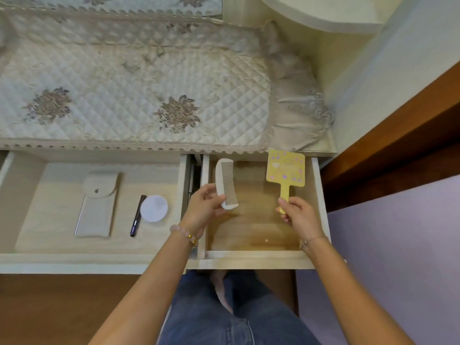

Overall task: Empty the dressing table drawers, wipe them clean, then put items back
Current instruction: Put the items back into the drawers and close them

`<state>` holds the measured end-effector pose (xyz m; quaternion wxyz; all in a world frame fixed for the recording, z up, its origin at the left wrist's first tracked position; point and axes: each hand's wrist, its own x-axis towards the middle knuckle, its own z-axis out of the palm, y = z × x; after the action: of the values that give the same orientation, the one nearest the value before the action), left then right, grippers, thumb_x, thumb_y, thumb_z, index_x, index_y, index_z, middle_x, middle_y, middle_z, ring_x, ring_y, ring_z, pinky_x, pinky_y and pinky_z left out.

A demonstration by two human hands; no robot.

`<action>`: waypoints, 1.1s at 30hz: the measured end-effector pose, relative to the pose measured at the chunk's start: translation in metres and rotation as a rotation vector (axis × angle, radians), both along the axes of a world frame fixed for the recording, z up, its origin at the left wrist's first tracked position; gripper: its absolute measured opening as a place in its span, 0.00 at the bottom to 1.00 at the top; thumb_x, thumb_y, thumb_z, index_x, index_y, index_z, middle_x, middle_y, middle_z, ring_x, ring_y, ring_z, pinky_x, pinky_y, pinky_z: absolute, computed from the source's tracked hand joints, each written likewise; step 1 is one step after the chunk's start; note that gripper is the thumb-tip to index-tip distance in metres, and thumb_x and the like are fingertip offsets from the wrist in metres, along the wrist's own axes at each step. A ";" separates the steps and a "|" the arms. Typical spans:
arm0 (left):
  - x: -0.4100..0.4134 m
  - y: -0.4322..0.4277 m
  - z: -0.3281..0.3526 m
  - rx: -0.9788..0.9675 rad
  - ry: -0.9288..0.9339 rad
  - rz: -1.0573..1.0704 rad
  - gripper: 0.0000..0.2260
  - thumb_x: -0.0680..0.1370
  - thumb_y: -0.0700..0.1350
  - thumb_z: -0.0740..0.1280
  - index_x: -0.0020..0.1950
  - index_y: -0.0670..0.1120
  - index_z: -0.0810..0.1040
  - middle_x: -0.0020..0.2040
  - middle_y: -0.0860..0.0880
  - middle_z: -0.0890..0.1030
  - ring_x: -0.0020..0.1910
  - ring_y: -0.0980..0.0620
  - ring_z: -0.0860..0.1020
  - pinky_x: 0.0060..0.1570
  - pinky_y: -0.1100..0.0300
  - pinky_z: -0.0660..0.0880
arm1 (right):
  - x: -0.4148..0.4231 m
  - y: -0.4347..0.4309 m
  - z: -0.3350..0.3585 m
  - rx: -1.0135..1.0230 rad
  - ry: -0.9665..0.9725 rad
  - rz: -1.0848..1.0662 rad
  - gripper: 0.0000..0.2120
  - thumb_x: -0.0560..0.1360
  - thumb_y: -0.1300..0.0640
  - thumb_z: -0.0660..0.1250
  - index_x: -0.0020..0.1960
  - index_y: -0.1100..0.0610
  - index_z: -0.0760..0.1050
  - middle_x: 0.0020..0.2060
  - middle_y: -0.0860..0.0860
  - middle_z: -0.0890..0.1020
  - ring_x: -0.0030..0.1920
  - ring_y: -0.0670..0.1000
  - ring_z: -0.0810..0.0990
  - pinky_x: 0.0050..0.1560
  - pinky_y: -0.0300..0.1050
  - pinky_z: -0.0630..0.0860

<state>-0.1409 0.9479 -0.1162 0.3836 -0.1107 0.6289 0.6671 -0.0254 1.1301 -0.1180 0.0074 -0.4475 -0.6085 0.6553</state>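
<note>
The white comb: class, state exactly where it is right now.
In the head view, the white comb is held in the left hand over the open right drawer, left of the yellow paddle mirror.

Quilted cream cover [129,78] with embroidered flower motifs and lace edging lies across desk top. Round cream stool or shelf [323,13] at upper right. Pale wall [388,78] beside it, brown wood trim [398,145] below, lilac surface [398,257] at right. Brown floor [62,307] underfoot.
</note>
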 end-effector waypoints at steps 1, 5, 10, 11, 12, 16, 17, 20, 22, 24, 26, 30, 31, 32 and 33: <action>0.003 0.005 -0.004 -0.015 -0.003 -0.018 0.14 0.77 0.34 0.64 0.63 0.39 0.72 0.51 0.43 0.81 0.50 0.47 0.82 0.41 0.61 0.80 | 0.004 0.002 -0.003 -0.006 -0.003 0.005 0.06 0.76 0.58 0.65 0.47 0.61 0.75 0.35 0.52 0.79 0.30 0.43 0.72 0.28 0.30 0.70; 0.013 0.019 -0.020 -0.102 -0.033 -0.074 0.16 0.77 0.34 0.65 0.64 0.38 0.71 0.56 0.40 0.79 0.49 0.47 0.81 0.38 0.63 0.80 | 0.021 0.009 -0.021 -0.014 -0.033 0.048 0.05 0.76 0.58 0.65 0.43 0.58 0.74 0.35 0.53 0.80 0.31 0.44 0.72 0.30 0.32 0.70; 0.016 0.033 -0.040 -0.175 -0.123 -0.066 0.17 0.77 0.32 0.64 0.65 0.37 0.70 0.55 0.39 0.79 0.47 0.45 0.80 0.33 0.64 0.79 | 0.034 0.013 -0.046 -0.019 -0.124 0.073 0.07 0.76 0.56 0.66 0.47 0.60 0.76 0.35 0.51 0.78 0.33 0.45 0.73 0.33 0.34 0.71; 0.016 0.036 -0.043 -0.188 -0.139 -0.062 0.17 0.76 0.31 0.63 0.65 0.37 0.69 0.55 0.38 0.78 0.47 0.44 0.80 0.33 0.64 0.79 | 0.034 0.014 -0.050 -0.016 -0.137 0.082 0.07 0.76 0.56 0.66 0.47 0.61 0.76 0.35 0.51 0.78 0.32 0.45 0.73 0.32 0.34 0.70; 0.016 0.038 -0.046 -0.189 -0.159 -0.048 0.17 0.76 0.30 0.63 0.65 0.36 0.69 0.55 0.37 0.78 0.48 0.43 0.79 0.32 0.63 0.79 | 0.033 0.015 -0.054 -0.016 -0.148 0.088 0.08 0.76 0.56 0.66 0.47 0.61 0.76 0.35 0.51 0.77 0.32 0.45 0.73 0.32 0.33 0.70; 0.012 0.044 -0.060 -0.234 -0.177 -0.007 0.18 0.76 0.28 0.61 0.65 0.36 0.68 0.57 0.36 0.77 0.51 0.42 0.78 0.41 0.58 0.79 | 0.026 0.020 -0.070 -0.056 -0.187 0.079 0.08 0.76 0.55 0.65 0.47 0.60 0.76 0.34 0.50 0.76 0.33 0.45 0.72 0.35 0.36 0.70; 0.010 0.043 -0.064 -0.253 -0.170 -0.008 0.18 0.76 0.28 0.61 0.65 0.37 0.68 0.57 0.37 0.77 0.52 0.42 0.78 0.45 0.56 0.78 | 0.024 0.021 -0.074 -0.066 -0.197 0.079 0.07 0.76 0.55 0.65 0.47 0.60 0.76 0.34 0.50 0.76 0.32 0.45 0.72 0.35 0.36 0.70; 0.008 0.042 -0.076 -0.298 -0.158 -0.012 0.17 0.76 0.29 0.62 0.64 0.38 0.69 0.55 0.39 0.78 0.55 0.41 0.78 0.45 0.56 0.78 | 0.019 0.023 -0.085 -0.090 -0.221 0.079 0.06 0.76 0.54 0.65 0.43 0.57 0.75 0.33 0.49 0.75 0.31 0.45 0.71 0.33 0.35 0.69; 0.009 0.043 -0.085 -0.318 -0.146 0.001 0.14 0.76 0.30 0.63 0.61 0.38 0.70 0.55 0.40 0.79 0.55 0.40 0.79 0.40 0.58 0.79 | 0.018 0.023 -0.090 -0.102 -0.235 0.079 0.07 0.76 0.54 0.65 0.43 0.57 0.74 0.32 0.49 0.75 0.30 0.44 0.71 0.29 0.33 0.68; 0.012 0.045 -0.092 -0.329 -0.134 0.014 0.11 0.76 0.30 0.64 0.56 0.38 0.72 0.55 0.37 0.79 0.53 0.40 0.79 0.39 0.58 0.80 | 0.018 0.023 -0.095 -0.131 -0.233 0.070 0.07 0.76 0.55 0.65 0.43 0.57 0.74 0.32 0.50 0.75 0.29 0.44 0.70 0.26 0.31 0.68; 0.016 0.047 -0.098 -0.349 -0.116 0.007 0.09 0.75 0.30 0.65 0.53 0.39 0.72 0.53 0.37 0.80 0.52 0.40 0.80 0.41 0.56 0.80 | 0.018 0.024 -0.100 -0.144 -0.239 0.063 0.06 0.76 0.56 0.65 0.44 0.58 0.75 0.32 0.50 0.75 0.29 0.45 0.71 0.26 0.31 0.68; 0.021 0.046 -0.104 -0.388 -0.065 -0.047 0.08 0.75 0.32 0.65 0.53 0.40 0.73 0.48 0.41 0.81 0.48 0.43 0.81 0.49 0.50 0.79 | 0.020 0.027 -0.110 -0.134 -0.272 0.052 0.07 0.76 0.60 0.66 0.52 0.61 0.76 0.34 0.50 0.76 0.32 0.45 0.73 0.29 0.31 0.72; 0.021 0.044 -0.105 -0.412 -0.044 -0.068 0.08 0.75 0.33 0.66 0.53 0.40 0.74 0.47 0.42 0.81 0.48 0.44 0.81 0.50 0.49 0.79 | 0.020 0.028 -0.111 -0.128 -0.277 0.057 0.08 0.76 0.61 0.66 0.54 0.62 0.76 0.34 0.50 0.76 0.33 0.45 0.74 0.30 0.31 0.73; 0.022 0.043 -0.107 -0.439 -0.021 -0.086 0.08 0.75 0.33 0.66 0.53 0.41 0.74 0.46 0.44 0.81 0.47 0.45 0.81 0.51 0.48 0.79 | 0.020 0.029 -0.112 -0.119 -0.282 0.063 0.09 0.75 0.63 0.65 0.55 0.62 0.76 0.35 0.51 0.77 0.34 0.45 0.75 0.30 0.30 0.73; 0.023 0.041 -0.108 -0.466 0.002 -0.101 0.08 0.75 0.34 0.66 0.53 0.42 0.74 0.45 0.46 0.81 0.48 0.45 0.81 0.52 0.48 0.78 | 0.020 0.029 -0.112 -0.116 -0.282 0.058 0.09 0.75 0.64 0.65 0.56 0.62 0.75 0.36 0.51 0.77 0.34 0.45 0.75 0.30 0.29 0.74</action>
<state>-0.1178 0.9893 -0.2239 0.3803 -0.1640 0.7709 0.4840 -0.0052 1.1594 -0.2304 -0.1229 -0.5171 -0.5773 0.6198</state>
